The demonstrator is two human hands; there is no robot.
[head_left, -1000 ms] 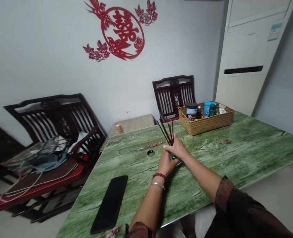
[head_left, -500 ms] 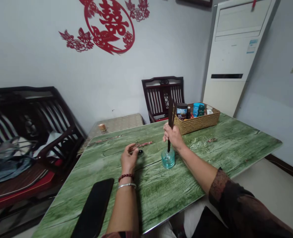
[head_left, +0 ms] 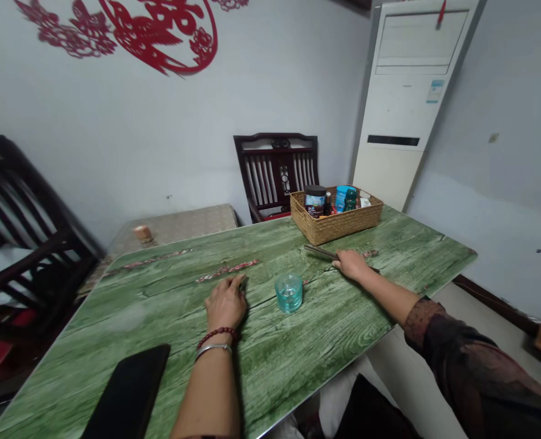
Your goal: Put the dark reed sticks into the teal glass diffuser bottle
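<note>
Nearest, the left hand [head_left: 224, 306] rests palm-down and empty on the green bench [head_left: 82, 344], its fingers loosely curled, with a red bead bracelet [head_left: 216, 336] and a silver bangle [head_left: 213, 350] at the wrist. A black phone [head_left: 126, 393] lies face-down nearer the body, to the left of that hand. Just ahead and to the right of the left hand stands a teal glass [head_left: 289, 293], upright and touching neither hand. It looks small and thick-walled, likely smooth and breakable, and best taken around its wall. The right hand [head_left: 352, 265] lies farther out, palm-down and curled over dark chopsticks [head_left: 320, 252], though I cannot tell how firmly it grips them. They should be light, stiff and perhaps slippery, and are best pinched near the middle, since they lie flat on the bench. Their long axis runs almost sideways across the bench, with the visible tips pointing left and slightly away from the right hand. Beyond them sits a woven basket [head_left: 336, 218] holding a dark jar [head_left: 315, 201] and a blue tub [head_left: 343, 198], with a dark wooden chair [head_left: 274, 174] behind it.
</note>
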